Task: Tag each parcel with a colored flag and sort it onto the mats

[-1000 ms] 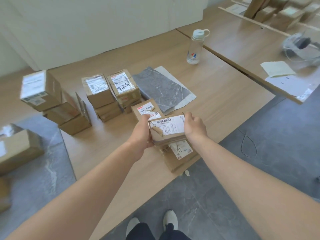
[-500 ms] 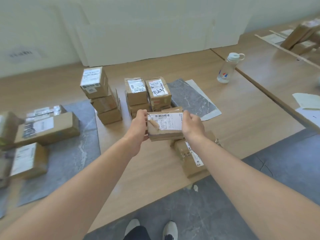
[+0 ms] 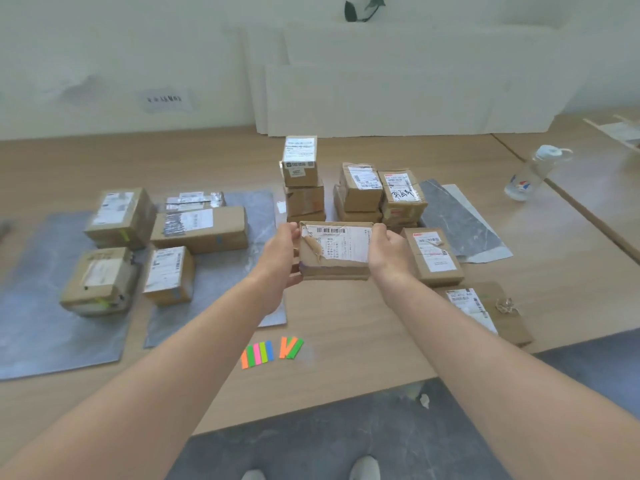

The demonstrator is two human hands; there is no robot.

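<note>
Wooden table (image 3: pixel 346 323), grey mats (image 3: pixel 52 341), white wall (image 3: pixel 104 46)

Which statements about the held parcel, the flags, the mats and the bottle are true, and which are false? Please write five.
1. The left hand and the right hand hold one parcel between them. True.
2. The label on this parcel is whole. False: it is torn at its left side.
3. The coloured flags lie on the table, and no hand touches them. True.
4. The bottle stands on the floor. False: it stands on the table top, far right.
5. Several sorted parcels lie on the grey mats at left. True.
</note>
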